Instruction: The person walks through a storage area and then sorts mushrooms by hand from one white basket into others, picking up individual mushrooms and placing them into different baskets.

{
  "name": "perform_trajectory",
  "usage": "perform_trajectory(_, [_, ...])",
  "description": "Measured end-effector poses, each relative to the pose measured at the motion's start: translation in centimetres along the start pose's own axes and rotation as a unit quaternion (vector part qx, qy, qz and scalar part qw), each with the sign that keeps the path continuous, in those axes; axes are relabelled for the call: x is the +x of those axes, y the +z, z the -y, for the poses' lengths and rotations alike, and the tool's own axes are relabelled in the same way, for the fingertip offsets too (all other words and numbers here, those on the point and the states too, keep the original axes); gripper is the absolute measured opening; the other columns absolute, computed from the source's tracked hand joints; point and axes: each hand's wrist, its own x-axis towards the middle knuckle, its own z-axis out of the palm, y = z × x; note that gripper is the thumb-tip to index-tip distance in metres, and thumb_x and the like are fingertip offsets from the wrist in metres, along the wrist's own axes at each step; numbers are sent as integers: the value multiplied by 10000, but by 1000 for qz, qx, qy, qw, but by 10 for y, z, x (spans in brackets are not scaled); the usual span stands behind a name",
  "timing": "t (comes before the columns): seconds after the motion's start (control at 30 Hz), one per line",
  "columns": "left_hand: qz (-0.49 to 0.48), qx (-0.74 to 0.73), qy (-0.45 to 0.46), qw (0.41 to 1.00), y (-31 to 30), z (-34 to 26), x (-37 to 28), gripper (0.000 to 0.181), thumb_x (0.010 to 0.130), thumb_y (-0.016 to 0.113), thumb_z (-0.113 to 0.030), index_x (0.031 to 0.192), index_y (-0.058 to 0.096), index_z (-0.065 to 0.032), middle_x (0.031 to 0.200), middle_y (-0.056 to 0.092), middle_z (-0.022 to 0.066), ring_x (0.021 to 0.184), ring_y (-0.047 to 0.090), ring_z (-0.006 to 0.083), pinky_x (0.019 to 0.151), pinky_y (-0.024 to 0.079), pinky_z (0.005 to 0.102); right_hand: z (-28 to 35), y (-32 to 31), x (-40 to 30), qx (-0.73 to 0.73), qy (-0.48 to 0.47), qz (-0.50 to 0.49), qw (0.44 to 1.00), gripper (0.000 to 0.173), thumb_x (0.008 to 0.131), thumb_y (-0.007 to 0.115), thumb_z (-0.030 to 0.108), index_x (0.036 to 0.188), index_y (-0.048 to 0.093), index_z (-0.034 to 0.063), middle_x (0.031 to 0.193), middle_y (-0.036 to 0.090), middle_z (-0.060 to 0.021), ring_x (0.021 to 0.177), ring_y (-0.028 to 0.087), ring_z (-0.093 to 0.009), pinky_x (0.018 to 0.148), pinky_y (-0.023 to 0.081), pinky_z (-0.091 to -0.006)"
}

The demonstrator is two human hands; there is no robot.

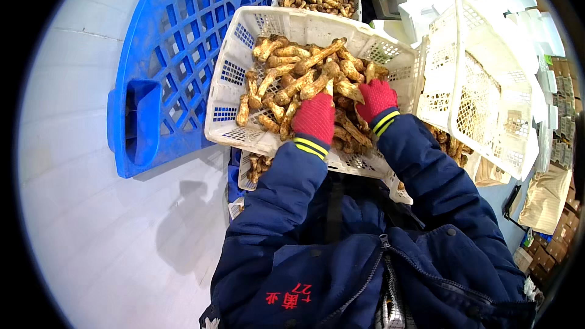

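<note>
Brown and cream mushrooms that look like matsutake (297, 84) lie heaped in a white perforated plastic crate (315, 20). Both my hands wear red knitted gloves and are inside this crate. My left hand (314, 119) is closed near the middle of the heap, and a pale mushroom stem (329, 87) sticks out above its fingers. To its right, my right hand (377, 99) has its fingers and thumb at the end of a thick mushroom (349, 91). The palms and most fingertips of both gloves are hidden from view.
A blue plastic pallet (183, 55) stands at the left beside the white wall panels (68, 100). Behind is another crate of mushrooms (320, 1). White crates (461, 68) are stacked at the right. Part of a lower crate (245, 173) shows underneath. Cardboard boxes (555, 251) fill the far right.
</note>
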Motion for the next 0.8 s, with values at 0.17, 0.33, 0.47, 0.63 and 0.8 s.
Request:
perform_trajectory(0.17, [1, 102, -63, 993, -18, 79, 50, 334, 691, 622, -170, 1012, 584, -87, 980, 596, 141, 933, 550, 315, 793, 448, 397, -20, 27, -14, 156, -28, -56, 986, 280, 622, 650, 153, 869, 555, 62, 882, 558, -174, 854, 543, -359, 725, 456, -430])
perform_trajectory(0.33, [141, 44, -74, 986, 0, 127, 58, 520, 611, 711, -242, 1078, 544, -84, 1030, 575, 173, 965, 540, 338, 841, 432, 394, 14, -2, -41, 216, -32, 43, 975, 313, 605, 682, 151, 881, 559, 69, 798, 581, -158, 792, 557, -357, 690, 454, -422])
perform_trajectory(0.47, [203, 70, -129, 968, -11, 109, 66, 617, 567, 747, -346, 1082, 544, -74, 1035, 576, 171, 948, 555, 317, 828, 441, 391, 25, 12, -63, 269, -125, 60, 953, 413, 660, 639, 173, 1041, 530, 56, 885, 586, -167, 835, 557, -337, 729, 444, -426])
perform_trajectory(0.63, [255, 90, -155, 950, -15, 114, 63, 599, 531, 762, -369, 1000, 587, -40, 968, 590, 183, 914, 564, 313, 801, 449, 381, 26, 22, -62, 334, -185, 109, 918, 368, 706, 619, 199, 1029, 554, 35, 933, 582, -166, 870, 543, -340, 768, 439, -412])
perform_trajectory(0.8, [192, -190, -220, 937, -34, 111, 44, 511, 599, 781, -242, 983, 570, 21, 874, 615, 160, 813, 586, 238, 729, 472, 314, 20, 17, -58, 451, -128, 114, 876, 316, 778, 591, 244, 980, 583, 1, 868, 595, -185, 817, 561, -349, 721, 461, -406])
